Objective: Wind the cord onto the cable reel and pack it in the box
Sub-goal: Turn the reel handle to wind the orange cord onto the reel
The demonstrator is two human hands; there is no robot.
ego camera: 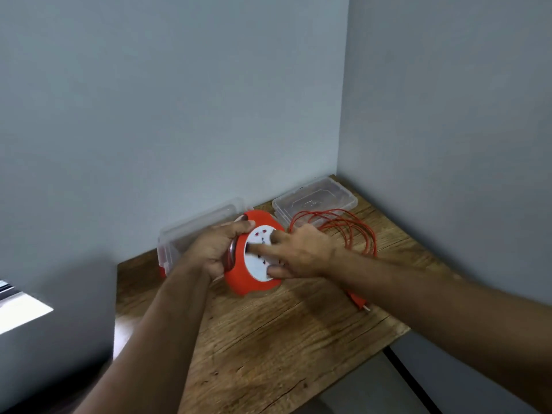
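Observation:
A red cable reel point(242, 280) with a white socket face stands tilted on the wooden table point(268, 339). My left hand point(213, 249) grips its left rim. My right hand point(301, 253) lies on the white face with the fingers spread across it. The red cord point(352, 227) lies in loose loops on the table behind my right hand. Its red plug point(360, 303) rests near the table's right edge, partly hidden by my right forearm. A clear plastic box point(191, 231) stands behind the reel against the wall.
A clear plastic lid point(315, 197) lies in the far corner of the table, where two grey walls meet. The table's right and front edges drop off to the floor. A grey surface stands to the left of the table.

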